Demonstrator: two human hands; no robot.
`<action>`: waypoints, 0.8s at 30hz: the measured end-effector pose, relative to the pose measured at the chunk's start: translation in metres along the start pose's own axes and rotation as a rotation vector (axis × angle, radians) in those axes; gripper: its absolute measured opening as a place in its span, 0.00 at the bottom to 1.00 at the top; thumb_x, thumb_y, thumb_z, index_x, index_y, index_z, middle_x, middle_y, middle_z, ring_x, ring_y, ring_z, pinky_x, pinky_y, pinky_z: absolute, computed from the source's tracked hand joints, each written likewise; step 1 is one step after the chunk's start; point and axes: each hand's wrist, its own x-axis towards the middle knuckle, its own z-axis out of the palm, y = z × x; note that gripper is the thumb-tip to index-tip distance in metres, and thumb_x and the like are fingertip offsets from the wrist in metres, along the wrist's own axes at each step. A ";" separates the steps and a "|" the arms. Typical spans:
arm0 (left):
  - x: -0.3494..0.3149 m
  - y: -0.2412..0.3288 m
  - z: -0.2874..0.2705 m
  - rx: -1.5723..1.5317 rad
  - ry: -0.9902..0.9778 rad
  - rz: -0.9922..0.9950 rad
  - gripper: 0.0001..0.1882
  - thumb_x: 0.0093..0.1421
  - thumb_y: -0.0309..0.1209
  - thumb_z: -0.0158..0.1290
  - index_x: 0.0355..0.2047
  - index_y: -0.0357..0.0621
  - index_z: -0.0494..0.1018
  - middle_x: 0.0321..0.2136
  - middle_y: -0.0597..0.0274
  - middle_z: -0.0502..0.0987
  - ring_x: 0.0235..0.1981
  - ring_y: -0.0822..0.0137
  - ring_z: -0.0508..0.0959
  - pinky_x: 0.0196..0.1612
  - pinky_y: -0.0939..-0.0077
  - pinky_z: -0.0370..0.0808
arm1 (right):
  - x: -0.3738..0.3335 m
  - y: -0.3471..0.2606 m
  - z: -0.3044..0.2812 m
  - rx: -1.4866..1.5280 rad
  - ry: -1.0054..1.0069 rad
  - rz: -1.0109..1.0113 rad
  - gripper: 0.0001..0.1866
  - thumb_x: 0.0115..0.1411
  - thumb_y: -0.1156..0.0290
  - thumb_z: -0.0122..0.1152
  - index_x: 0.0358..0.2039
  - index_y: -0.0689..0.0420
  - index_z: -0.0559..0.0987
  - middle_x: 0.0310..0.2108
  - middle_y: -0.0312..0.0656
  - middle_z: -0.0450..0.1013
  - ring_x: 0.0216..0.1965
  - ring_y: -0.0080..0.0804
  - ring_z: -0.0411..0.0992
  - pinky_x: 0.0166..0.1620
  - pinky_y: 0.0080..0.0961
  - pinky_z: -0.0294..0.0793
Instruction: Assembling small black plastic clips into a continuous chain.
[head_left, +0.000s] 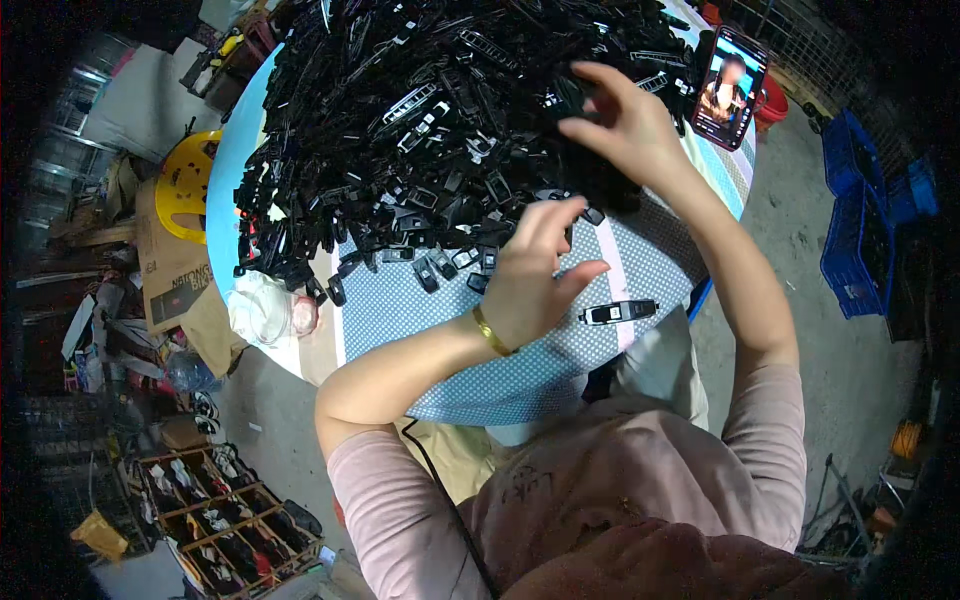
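Observation:
A large heap of black plastic clips with silver metal parts [400, 120] covers most of the round table. My right hand [635, 130] is over the heap's right side, thumb and index finger spread apart with dark pieces beyond them; its other fingers are partly hidden. At the heap's near edge is my left hand [530, 280], a gold bracelet on the wrist. Its thumb stands away from the bent fingers, and I see nothing gripped there. One black and silver clip [618, 312] lies apart on the patterned tablecloth [500, 380], right of the left hand.
A phone [730, 88] showing a video stands at the table's right edge, near a red bucket [772, 103]. A crumpled white bag [265, 310] sits at the left edge. Around the table are a yellow stool [187, 187], blue crates [858, 220] and a divided wooden rack [225, 515].

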 end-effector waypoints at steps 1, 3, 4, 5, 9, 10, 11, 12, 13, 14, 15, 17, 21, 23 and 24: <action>-0.001 -0.001 0.000 0.001 0.004 -0.002 0.37 0.50 0.36 0.66 0.57 0.36 0.63 0.49 0.47 0.69 0.36 0.56 0.77 0.38 0.68 0.77 | -0.017 -0.019 -0.011 0.076 -0.057 0.058 0.34 0.48 0.68 0.73 0.57 0.53 0.72 0.29 0.34 0.72 0.29 0.19 0.70 0.34 0.19 0.72; -0.002 -0.002 0.004 -0.076 0.086 0.032 0.45 0.46 0.34 0.69 0.61 0.36 0.58 0.53 0.49 0.65 0.36 0.60 0.76 0.37 0.71 0.77 | -0.050 -0.038 -0.023 0.177 -0.179 0.088 0.34 0.47 0.71 0.74 0.56 0.57 0.71 0.27 0.30 0.69 0.28 0.14 0.67 0.31 0.15 0.69; -0.004 -0.001 0.005 -0.078 0.045 0.045 0.51 0.43 0.33 0.71 0.63 0.38 0.54 0.55 0.49 0.63 0.36 0.60 0.76 0.38 0.71 0.78 | -0.065 -0.045 -0.024 0.244 -0.230 0.124 0.35 0.47 0.71 0.74 0.56 0.58 0.71 0.27 0.31 0.69 0.27 0.15 0.67 0.30 0.15 0.68; -0.007 0.001 0.010 -0.115 0.038 0.034 0.51 0.42 0.32 0.71 0.63 0.38 0.54 0.55 0.49 0.63 0.36 0.60 0.76 0.39 0.71 0.78 | -0.078 -0.051 -0.028 0.180 -0.278 0.150 0.36 0.47 0.71 0.74 0.57 0.60 0.70 0.28 0.33 0.71 0.27 0.17 0.68 0.30 0.17 0.70; -0.017 -0.009 0.022 -0.230 -0.056 0.011 0.41 0.48 0.27 0.64 0.60 0.37 0.56 0.51 0.44 0.67 0.39 0.50 0.76 0.44 0.64 0.77 | -0.112 -0.044 -0.035 0.207 -0.277 0.085 0.34 0.49 0.71 0.72 0.57 0.62 0.70 0.29 0.40 0.75 0.28 0.21 0.72 0.32 0.20 0.73; -0.018 -0.008 0.021 -0.169 -0.060 0.009 0.36 0.51 0.25 0.61 0.59 0.36 0.57 0.48 0.43 0.69 0.41 0.46 0.76 0.46 0.61 0.76 | -0.114 -0.042 -0.039 0.265 -0.298 0.094 0.31 0.50 0.72 0.71 0.55 0.63 0.71 0.29 0.42 0.76 0.28 0.22 0.73 0.33 0.22 0.73; -0.017 -0.006 0.020 -0.164 -0.058 0.007 0.36 0.51 0.25 0.61 0.59 0.36 0.57 0.48 0.43 0.69 0.41 0.46 0.76 0.46 0.61 0.76 | -0.114 -0.039 -0.044 0.269 -0.298 0.090 0.31 0.50 0.72 0.71 0.55 0.63 0.71 0.29 0.42 0.76 0.28 0.22 0.73 0.33 0.22 0.73; -0.015 -0.003 0.018 -0.145 -0.085 -0.013 0.33 0.53 0.22 0.58 0.58 0.37 0.59 0.44 0.45 0.72 0.40 0.52 0.77 0.43 0.64 0.76 | -0.111 -0.036 -0.050 0.176 -0.298 0.030 0.27 0.52 0.72 0.69 0.52 0.63 0.73 0.30 0.43 0.76 0.29 0.26 0.74 0.33 0.23 0.74; -0.013 0.000 0.016 -0.131 -0.114 -0.029 0.30 0.54 0.19 0.54 0.58 0.38 0.61 0.39 0.47 0.75 0.39 0.58 0.78 0.41 0.67 0.76 | -0.109 -0.030 -0.056 0.077 -0.295 -0.027 0.23 0.53 0.73 0.67 0.50 0.64 0.75 0.30 0.45 0.76 0.30 0.30 0.75 0.34 0.25 0.74; -0.012 -0.003 0.018 -0.134 -0.114 -0.025 0.30 0.54 0.19 0.54 0.58 0.38 0.61 0.39 0.47 0.75 0.39 0.58 0.78 0.41 0.67 0.76 | -0.105 -0.016 -0.056 -0.036 -0.200 -0.089 0.16 0.55 0.75 0.64 0.44 0.64 0.78 0.31 0.47 0.76 0.31 0.38 0.76 0.36 0.28 0.74; -0.012 -0.010 0.019 -0.102 -0.098 0.120 0.27 0.54 0.20 0.54 0.56 0.39 0.63 0.40 0.47 0.75 0.39 0.54 0.77 0.42 0.65 0.75 | -0.100 -0.008 -0.058 -0.104 -0.165 -0.044 0.15 0.54 0.75 0.64 0.43 0.63 0.78 0.36 0.47 0.76 0.36 0.42 0.75 0.39 0.30 0.74; -0.011 -0.013 0.020 -0.068 -0.080 0.265 0.25 0.54 0.22 0.54 0.54 0.39 0.65 0.41 0.47 0.75 0.39 0.50 0.76 0.43 0.63 0.74 | -0.091 0.006 -0.051 -0.249 -0.086 -0.250 0.15 0.51 0.75 0.65 0.42 0.62 0.79 0.39 0.45 0.74 0.40 0.42 0.73 0.42 0.32 0.73; -0.012 -0.005 0.017 0.137 -0.124 0.257 0.20 0.54 0.23 0.53 0.49 0.42 0.69 0.39 0.51 0.74 0.40 0.49 0.72 0.44 0.62 0.72 | -0.088 0.020 -0.037 -0.301 -0.194 -0.280 0.15 0.49 0.76 0.67 0.39 0.61 0.79 0.41 0.45 0.73 0.42 0.43 0.71 0.43 0.33 0.72; -0.011 -0.001 0.015 0.215 -0.122 0.248 0.18 0.54 0.23 0.53 0.47 0.42 0.71 0.38 0.53 0.73 0.40 0.51 0.72 0.44 0.63 0.71 | -0.087 0.018 -0.037 -0.272 -0.178 -0.274 0.13 0.47 0.76 0.67 0.35 0.61 0.79 0.39 0.45 0.73 0.40 0.42 0.71 0.42 0.34 0.72; -0.011 0.000 0.014 0.216 -0.156 0.225 0.17 0.54 0.24 0.54 0.46 0.42 0.72 0.37 0.54 0.73 0.40 0.52 0.71 0.43 0.63 0.71 | -0.087 0.018 -0.038 -0.263 -0.141 -0.324 0.13 0.45 0.76 0.68 0.33 0.62 0.78 0.38 0.44 0.73 0.38 0.42 0.72 0.40 0.34 0.73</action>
